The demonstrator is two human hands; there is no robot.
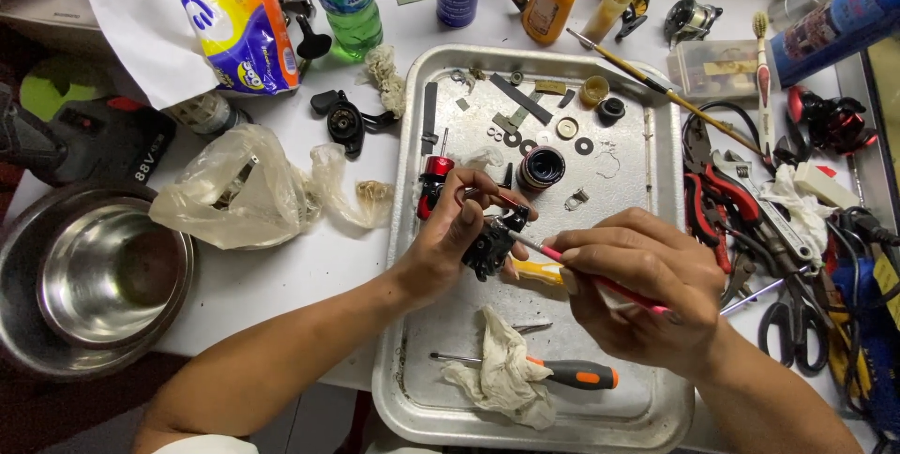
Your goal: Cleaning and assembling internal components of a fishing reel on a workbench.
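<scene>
While the left hand pinches a small black reel body between thumb and fingertips, the piece hangs just above the tray, near its middle. Right hand is closed around a pink-handled tool, pen-fashion; its tip meets the reel body at the upper right side. What kind of tip it is cannot be told.

Handling judgement: reel body looks hard, moulded or cast, compact, light enough for a fingertip pinch. Irregular outline with lugs and recesses gives purchase, yet it may be greasy, so probably slippery. Best hold seems to be across the flat flanks, as now, clear of the opening being worked.

Materials about:
- Tray: dull pressed metal, scuffed, rounded corners, raised rim.
- Rag: soft, crumpled, off-white, stained, lying on the tray near its front edge.
- Screwdriver: thin steel shaft, grey and orange grip, partly under the rag.
- Spool: dark, round, glossy rim, standing behind the hands.
- Washers: small rings and flat strips, black and tan, scattered at the tray's far end; easily lost.
- Red part: shiny red and black, just beside the left hand.

On the tabletop left of the tray: a crinkled clear bag and a steel bowl, polished inside. Right of the tray: pliers with red grips among tangled tools.
</scene>
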